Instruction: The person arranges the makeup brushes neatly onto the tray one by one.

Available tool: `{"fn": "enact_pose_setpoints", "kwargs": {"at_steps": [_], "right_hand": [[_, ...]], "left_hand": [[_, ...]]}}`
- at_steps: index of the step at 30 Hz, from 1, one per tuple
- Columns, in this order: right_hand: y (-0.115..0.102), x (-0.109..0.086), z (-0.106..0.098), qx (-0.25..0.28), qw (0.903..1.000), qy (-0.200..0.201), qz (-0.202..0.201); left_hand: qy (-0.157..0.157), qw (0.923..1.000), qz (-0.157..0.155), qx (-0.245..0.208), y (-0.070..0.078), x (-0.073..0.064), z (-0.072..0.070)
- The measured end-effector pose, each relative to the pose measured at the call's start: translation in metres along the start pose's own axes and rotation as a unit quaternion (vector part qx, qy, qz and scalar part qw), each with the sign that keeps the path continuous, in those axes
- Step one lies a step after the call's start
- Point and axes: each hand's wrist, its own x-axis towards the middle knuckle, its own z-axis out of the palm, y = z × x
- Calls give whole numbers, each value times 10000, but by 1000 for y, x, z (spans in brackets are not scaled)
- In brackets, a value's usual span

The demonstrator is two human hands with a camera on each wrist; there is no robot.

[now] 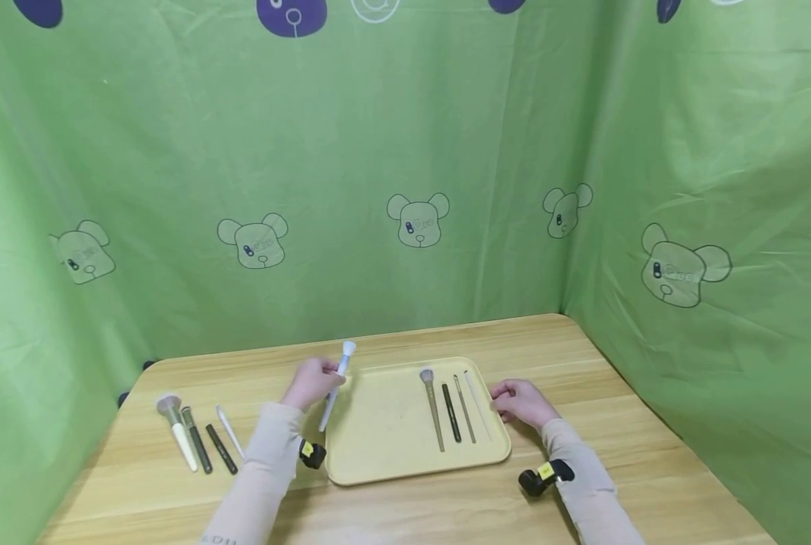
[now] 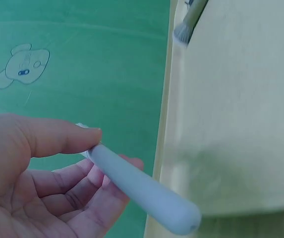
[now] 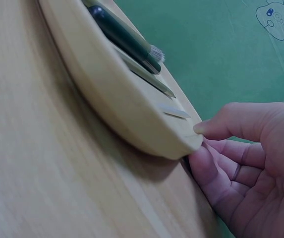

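My left hand (image 1: 315,381) pinches a white-handled makeup brush (image 1: 328,409) between thumb and fingers, at the left edge of the cream tray (image 1: 378,478). Its pale bristles point up and away, and the thick handle end (image 2: 176,213) points back toward me. My right hand (image 1: 522,401) grips the tray's right rim, thumb on top and fingers beneath, as the right wrist view shows. On the tray's right half lie a fluffy brush (image 1: 434,409), a dark stick (image 1: 451,412), a thin brown brush (image 1: 465,409) and a thin white stick (image 1: 478,405), roughly side by side.
Left of the tray on the wooden table (image 1: 405,522) lie a large white-handled brush (image 1: 183,439), a dark-handled brush (image 1: 201,446), a short black stick (image 1: 221,448) and a white pen-like stick (image 1: 230,431). A green curtain (image 1: 378,113) with bear prints surrounds the table's back and sides.
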Motion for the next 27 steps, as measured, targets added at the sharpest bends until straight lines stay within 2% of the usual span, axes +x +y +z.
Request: {"fn": "enact_pose_setpoints", "kwargs": {"at_steps": [17,27], "right_hand": [[3,2,0,50,10000,-14,-51],[5,4,0,38,10000,-22,-55]], "left_hand": [[-183,9992,37,-356,11,-2,32],[-353,9986,72,-389,15,-1,48]]}}
